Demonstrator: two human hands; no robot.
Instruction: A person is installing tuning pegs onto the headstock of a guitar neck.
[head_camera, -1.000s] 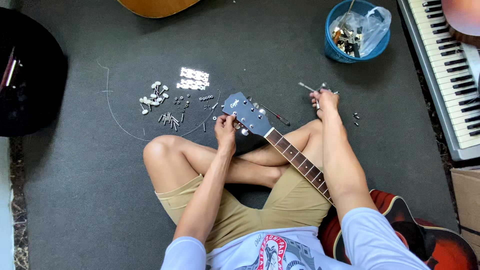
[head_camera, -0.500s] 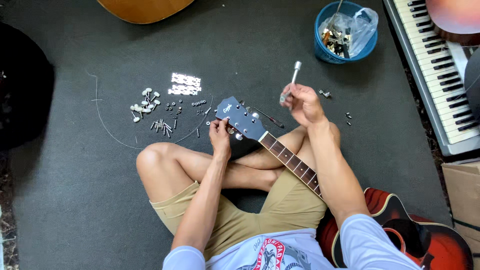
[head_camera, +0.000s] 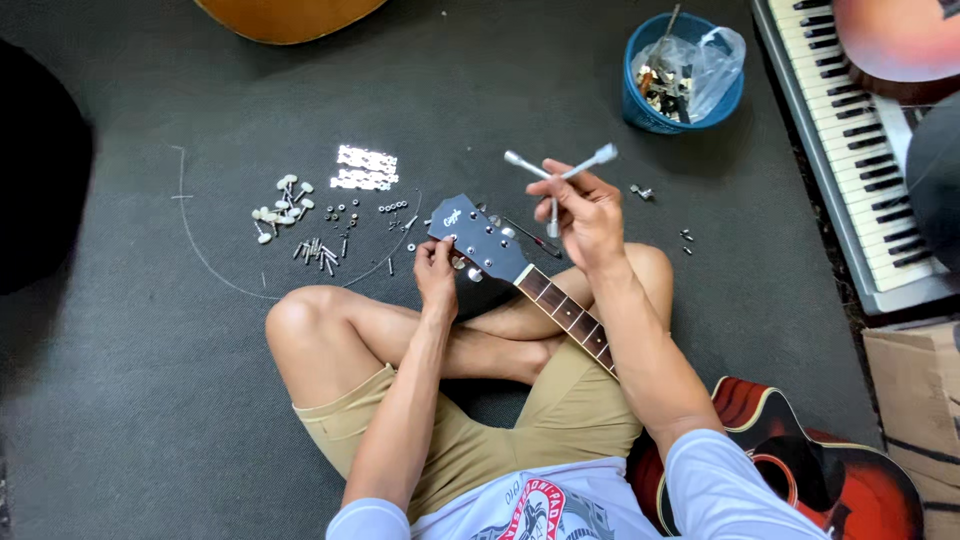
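Person seated cross-legged on dark grey floor mat (head_camera: 150, 420), tan shorts, white printed shirt. Red-and-black guitar body (head_camera: 800, 460) lies at the right hip; its neck (head_camera: 565, 315) runs up across the lap to the dark headstock (head_camera: 478, 240), which sits just above the knees, face up, with a few fittings showing on it. Left hand (head_camera: 436, 268) grip closed around the lower left edge of the headstock, fingers curled under, thumb on top. Right hand (head_camera: 588, 212) raised just right of the headstock and clear of it, grip pinched shut on the centre of a white three-armed wrench (head_camera: 556, 176); two arms point up and outward, the third hangs down beside the fingers. On the mat left of the headstock: small screws and washers (head_camera: 325, 250), a cluster of white-buttoned tuning pegs (head_camera: 282, 205), two shiny metal plates (head_camera: 365, 167), a thin loose wire (head_camera: 200, 250) curving past them. A few small metal parts (head_camera: 686, 241) lie right of the raised hand. Farther off, a blue bucket (head_camera: 650, 115) holding a clear bag of hardware; a keyboard (head_camera: 850, 150) along the right edge; part of a tan guitar body (head_camera: 290, 15) at top.
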